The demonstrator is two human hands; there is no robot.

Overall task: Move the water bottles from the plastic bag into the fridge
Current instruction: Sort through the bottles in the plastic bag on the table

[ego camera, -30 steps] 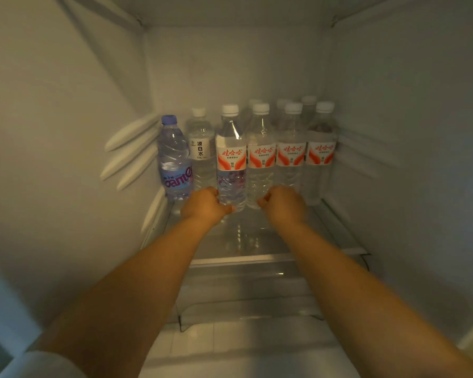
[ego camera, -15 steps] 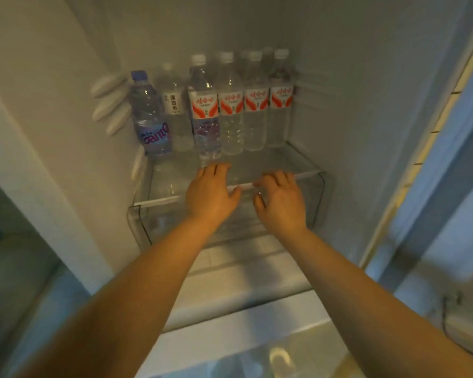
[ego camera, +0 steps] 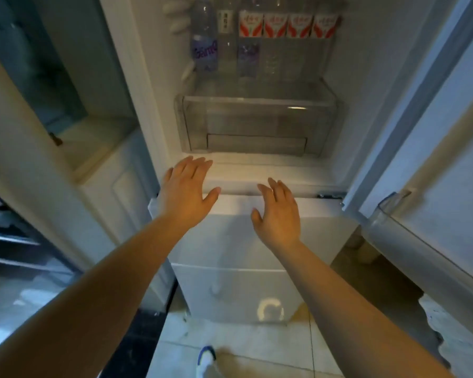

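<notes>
Bottles (ego camera: 260, 36) are lined upright at the back of the fridge (ego camera: 347, 110) shelf, shoulder to shoulder, above a clear drawer (ego camera: 257, 124); tops are cut off by the frame edge. Four red-labelled ones are seen at right, a blue-labelled one at far left. Left hand (ego camera: 186, 192) and right hand (ego camera: 277, 214) are held in front of the lower compartment, palms down, fingers straight and spread, nothing gripped. Bag is not in view, so remaining count cannot be judged. Door (ego camera: 434, 159) is seen open at right, with its bin empty as far as visible.

Risks noted: row is tightly packed, so a further bottle pushed in from the front could topple a neighbour or shove the row against the back wall. Door could swing against an arm while reaching.
</notes>
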